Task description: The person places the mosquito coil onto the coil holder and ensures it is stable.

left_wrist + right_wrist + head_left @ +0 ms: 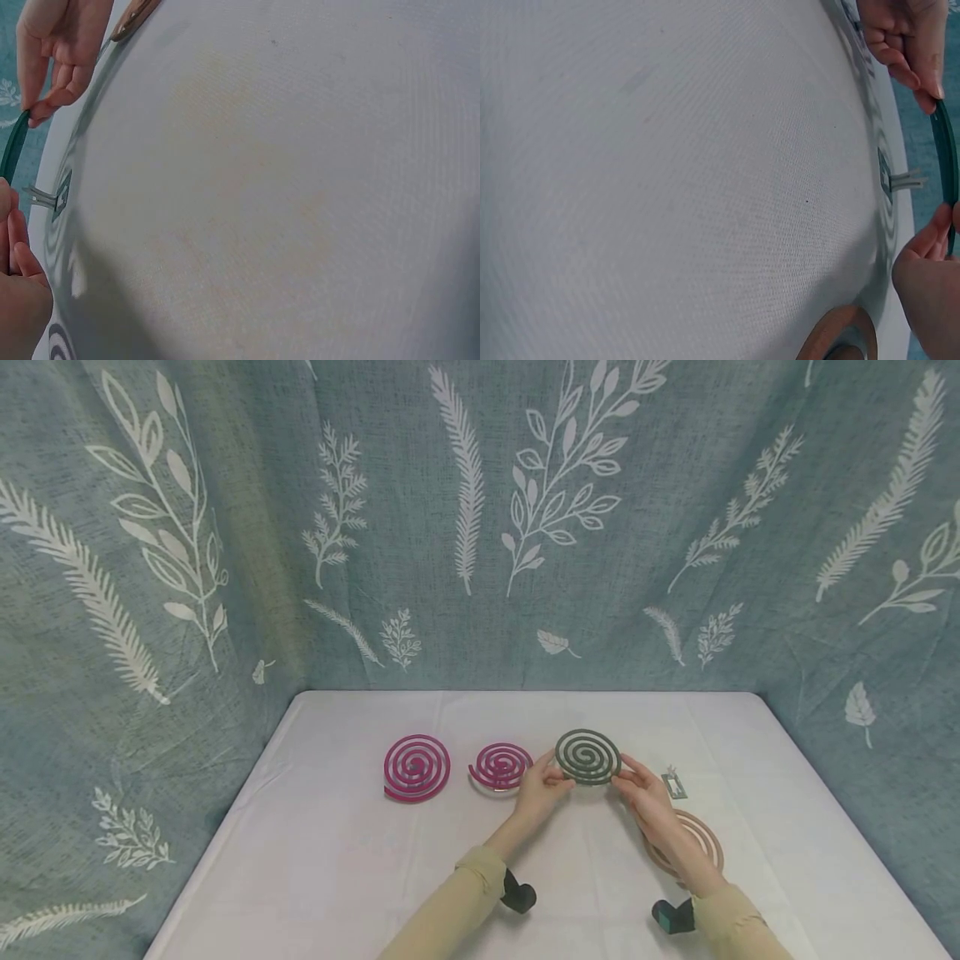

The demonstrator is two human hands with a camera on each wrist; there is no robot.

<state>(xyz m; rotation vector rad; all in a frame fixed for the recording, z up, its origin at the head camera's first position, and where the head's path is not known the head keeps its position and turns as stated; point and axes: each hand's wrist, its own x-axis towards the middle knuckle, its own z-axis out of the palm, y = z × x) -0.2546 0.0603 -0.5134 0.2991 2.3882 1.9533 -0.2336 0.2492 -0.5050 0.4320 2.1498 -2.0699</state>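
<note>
Both hands hold a dark green mosquito coil [588, 757] by opposite edges, above the white tabletop. My left hand [542, 787] pinches its left edge, and my right hand [647, 793] grips the right edge between thumb and fingers. Seen nearly edge-on, the green coil [13, 146] spans the two hands in the left wrist view. Below it on the cloth stands a small metal coil stand [900, 181] with upright prongs, in the right wrist view, inside the coil's ringed shadow.
Two magenta coils, one at far left [417, 768] and one beside my left hand [501, 766], sit on the table. A brown coil [708, 839] lies partly under my right forearm. Another small metal stand [674, 783] is right of my right hand. Patterned curtains [480, 527] enclose the table.
</note>
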